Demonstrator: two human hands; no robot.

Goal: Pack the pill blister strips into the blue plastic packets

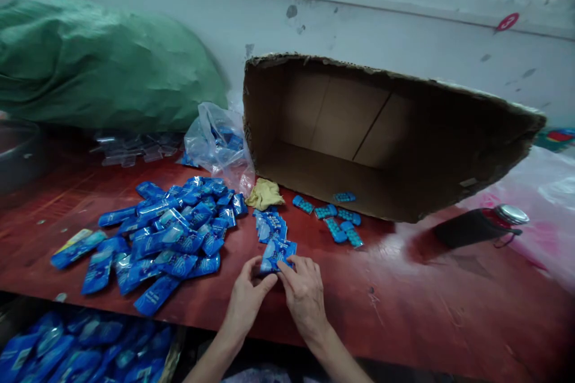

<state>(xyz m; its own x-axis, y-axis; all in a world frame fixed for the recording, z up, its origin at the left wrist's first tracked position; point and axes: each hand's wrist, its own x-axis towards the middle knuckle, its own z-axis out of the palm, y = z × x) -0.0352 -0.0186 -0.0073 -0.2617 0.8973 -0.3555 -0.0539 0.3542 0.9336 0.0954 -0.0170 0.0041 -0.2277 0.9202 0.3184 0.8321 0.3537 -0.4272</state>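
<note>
Between my two hands, near the front edge of the red table, is a small blue printed packet [275, 253]. The fingers of my left hand [248, 293] are closed on its left side. My right hand [302, 287] pinches its right side, thumb and fingertips on the near edge. Just beyond it lies a fanned row of flat blue packets [270, 226]. A large heap of glossy blue packets [175, 233] spreads to the left of my hands. Several small blue packs with lighter dots [335, 228] lie to the right, before the box.
A big cardboard box [395, 191] lies on its side at the back. A dark bottle [471, 228] lies or leans at right. A yellow cloth [265, 194], a clear plastic bag [218, 146] and a green sack [103, 66] sit behind. More packets [85, 347] fill a container below the table.
</note>
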